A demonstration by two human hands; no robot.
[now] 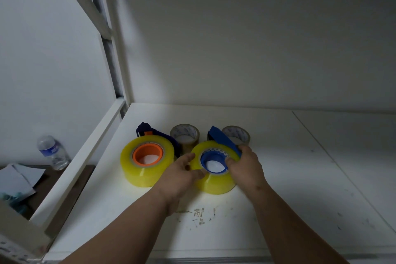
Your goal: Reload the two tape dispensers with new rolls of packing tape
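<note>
Two fat yellow tape rolls lie flat on the white shelf [278,178]. The left roll [137,169] sits on a dark blue dispenser [144,129] with an orange hub [147,152]. The right roll [214,184] sits on a blue dispenser [222,138] with a blue hub [211,159]. My left hand [182,176] touches the right roll's left side with loose fingers. My right hand [246,167] grips that roll's right edge, its fingers curled at the hub and the dispenser arm. Behind stand two nearly used-up rolls, one [184,136] between the dispensers, one [236,135] at the right.
The shelf has a back wall close behind the rolls and a white frame post [111,49] at the left. Below and left, a water bottle [52,152] and papers [19,178] lie on a brown surface. Scuff marks [199,215] dot the shelf near me.
</note>
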